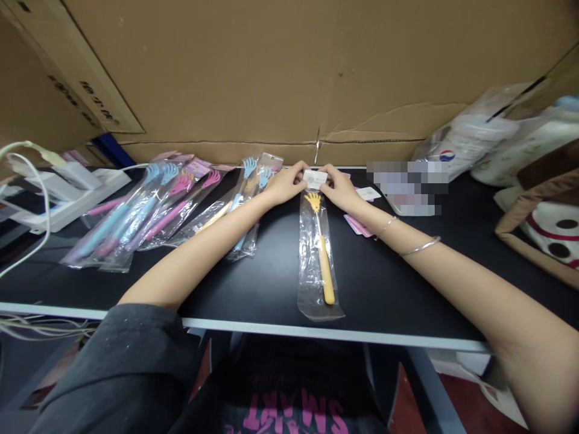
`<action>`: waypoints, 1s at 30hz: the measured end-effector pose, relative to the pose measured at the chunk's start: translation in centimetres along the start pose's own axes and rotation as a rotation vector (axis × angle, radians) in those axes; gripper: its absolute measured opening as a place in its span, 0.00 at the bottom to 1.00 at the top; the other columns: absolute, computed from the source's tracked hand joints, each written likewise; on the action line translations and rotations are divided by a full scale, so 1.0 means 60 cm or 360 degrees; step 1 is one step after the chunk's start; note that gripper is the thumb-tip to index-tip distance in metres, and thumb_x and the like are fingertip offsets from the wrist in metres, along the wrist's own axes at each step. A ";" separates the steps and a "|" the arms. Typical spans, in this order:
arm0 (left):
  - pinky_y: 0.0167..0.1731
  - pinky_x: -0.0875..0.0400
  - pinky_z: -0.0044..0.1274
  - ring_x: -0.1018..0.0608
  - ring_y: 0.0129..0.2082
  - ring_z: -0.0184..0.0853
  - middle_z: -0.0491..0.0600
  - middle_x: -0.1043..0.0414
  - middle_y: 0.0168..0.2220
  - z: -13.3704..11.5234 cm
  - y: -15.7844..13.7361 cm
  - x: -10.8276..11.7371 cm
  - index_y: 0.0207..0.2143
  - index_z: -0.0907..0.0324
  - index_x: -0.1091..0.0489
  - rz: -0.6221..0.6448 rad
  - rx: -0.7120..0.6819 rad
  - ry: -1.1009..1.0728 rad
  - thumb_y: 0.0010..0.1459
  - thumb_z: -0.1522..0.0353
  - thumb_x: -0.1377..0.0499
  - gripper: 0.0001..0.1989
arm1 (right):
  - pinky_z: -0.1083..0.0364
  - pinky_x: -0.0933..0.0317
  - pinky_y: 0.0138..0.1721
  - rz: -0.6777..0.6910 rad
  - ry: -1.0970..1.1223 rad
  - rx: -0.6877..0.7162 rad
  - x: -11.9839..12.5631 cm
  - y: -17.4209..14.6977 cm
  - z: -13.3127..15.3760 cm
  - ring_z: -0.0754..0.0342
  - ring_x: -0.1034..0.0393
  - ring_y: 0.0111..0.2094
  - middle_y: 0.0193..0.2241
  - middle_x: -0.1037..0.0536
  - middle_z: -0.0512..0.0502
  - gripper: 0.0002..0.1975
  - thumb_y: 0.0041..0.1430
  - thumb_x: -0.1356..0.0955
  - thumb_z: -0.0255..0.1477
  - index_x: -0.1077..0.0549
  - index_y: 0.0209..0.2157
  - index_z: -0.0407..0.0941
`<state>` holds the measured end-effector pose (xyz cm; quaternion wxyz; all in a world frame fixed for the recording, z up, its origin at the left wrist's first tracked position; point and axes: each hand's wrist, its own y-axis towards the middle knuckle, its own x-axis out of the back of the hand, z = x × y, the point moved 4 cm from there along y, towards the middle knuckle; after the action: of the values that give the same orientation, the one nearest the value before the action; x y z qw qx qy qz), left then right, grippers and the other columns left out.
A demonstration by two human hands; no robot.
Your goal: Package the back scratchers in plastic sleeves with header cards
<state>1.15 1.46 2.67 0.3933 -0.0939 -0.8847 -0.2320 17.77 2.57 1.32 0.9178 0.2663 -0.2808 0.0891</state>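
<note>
A yellow back scratcher (324, 265) with a hand-shaped head lies in a clear plastic bag (310, 283) in front of me, its handle toward the table's near edge. A white card (315, 177) with small print sits across the top of the bag. My left hand (288, 182) pinches the card's left end, fingers closed. From the right, my right hand (340, 188) grips the other end the same way. Pink cards (357, 225) and a white label (368, 193) lie beside my right wrist, partly hidden by it.
Bagged back scratchers in blue (122, 226), pink (167, 220) and other colours lie at left. A power strip (67, 199) with cables stands at far left. At right are a bagged drink cup (479, 135) and a spotted bag (554, 232). Cardboard (271, 72) walls the back.
</note>
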 end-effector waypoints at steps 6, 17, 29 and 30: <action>0.42 0.31 0.27 0.21 0.39 0.36 0.48 0.20 0.39 0.001 0.001 0.000 0.50 0.57 0.31 -0.0013 0.0021 -0.0020 0.58 0.71 0.43 0.16 | 0.51 0.39 0.41 -0.0005 -0.0030 0.0006 0.002 -0.003 0.002 0.50 0.32 0.34 0.34 0.24 0.48 0.12 0.50 0.32 0.26 0.34 0.38 0.48; 0.41 0.32 0.26 0.23 0.37 0.34 0.47 0.22 0.38 -0.002 0.000 0.003 0.52 0.57 0.32 -0.0031 0.0037 -0.0001 0.55 0.73 0.43 0.21 | 0.50 0.36 0.42 -0.0193 -0.0153 0.0142 0.010 -0.001 -0.003 0.51 0.34 0.37 0.40 0.26 0.46 0.13 0.53 0.31 0.27 0.33 0.41 0.48; 0.40 0.32 0.26 0.24 0.35 0.34 0.47 0.22 0.36 -0.004 -0.002 0.007 0.51 0.58 0.30 -0.0079 0.0029 -0.0001 0.54 0.72 0.43 0.20 | 0.48 0.37 0.45 -0.0163 -0.0183 0.0222 0.011 -0.004 0.015 0.51 0.34 0.36 0.31 0.30 0.49 0.07 0.53 0.34 0.21 0.32 0.33 0.47; 0.41 0.32 0.27 0.23 0.36 0.35 0.47 0.22 0.36 -0.004 -0.002 0.007 0.51 0.58 0.30 -0.0083 0.0023 0.0001 0.54 0.72 0.44 0.20 | 0.49 0.37 0.44 -0.0145 -0.0151 0.0197 0.009 -0.004 0.014 0.52 0.34 0.34 0.31 0.30 0.49 0.08 0.52 0.34 0.20 0.32 0.34 0.47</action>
<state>0.99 1.26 3.08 0.3881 -0.0678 -0.8884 -0.2357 17.91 1.93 2.13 0.8884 0.3389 -0.3054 0.0517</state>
